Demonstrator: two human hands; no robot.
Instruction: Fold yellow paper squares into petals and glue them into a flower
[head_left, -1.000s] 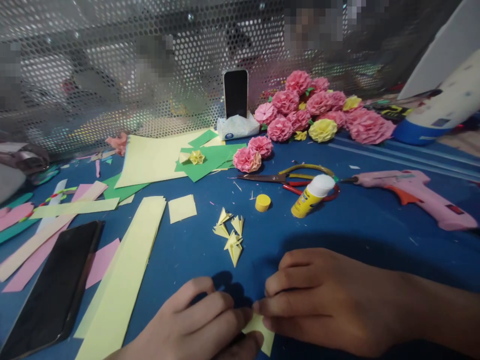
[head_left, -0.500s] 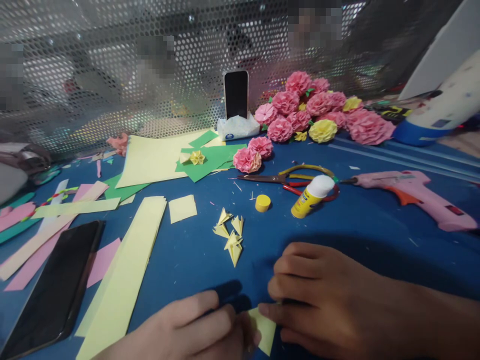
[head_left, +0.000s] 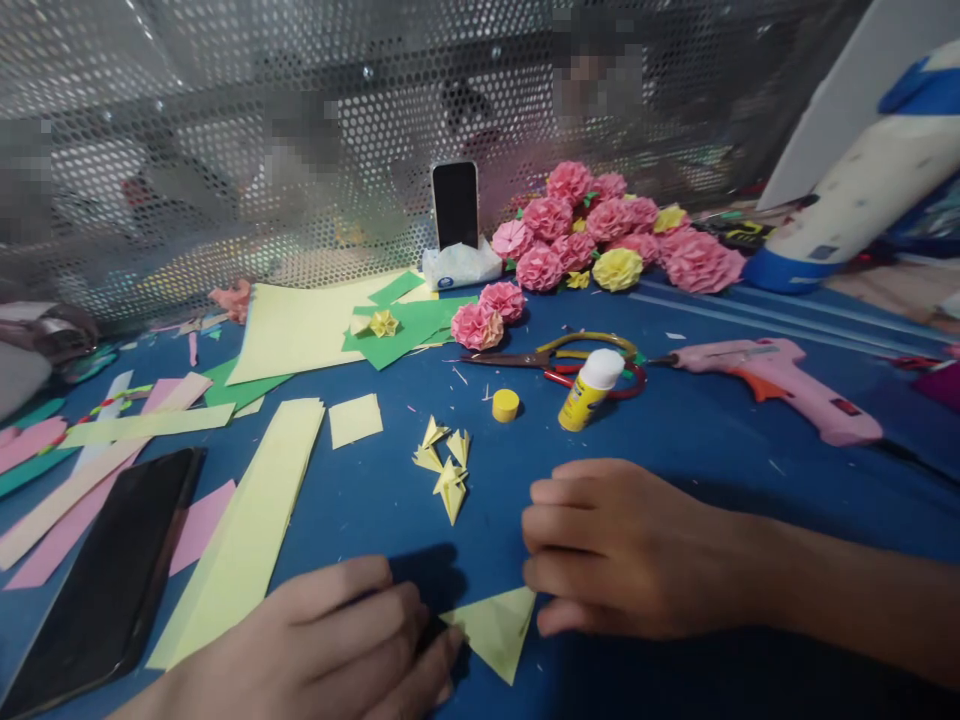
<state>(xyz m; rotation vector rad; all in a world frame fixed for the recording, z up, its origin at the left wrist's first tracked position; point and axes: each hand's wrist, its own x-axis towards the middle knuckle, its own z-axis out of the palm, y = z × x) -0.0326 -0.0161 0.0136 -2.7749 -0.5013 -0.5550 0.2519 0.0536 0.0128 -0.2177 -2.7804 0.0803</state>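
Lying: yellow paper triangle [head_left: 495, 630] | between left hand [head_left: 330, 635], right hand [head_left: 630, 550] | both curled, grip unclear

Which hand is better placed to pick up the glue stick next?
Probably the right hand: it lies closer to the glue stick, while the left hand is farther off, by the left corner of the folded yellow paper.

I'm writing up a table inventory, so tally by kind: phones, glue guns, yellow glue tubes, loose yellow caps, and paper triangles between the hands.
Phones: 2 (propped phone, flat phone)
Glue gun: 1
Yellow glue tube: 1
Loose yellow cap: 1
Paper triangle: 1
Total: 6
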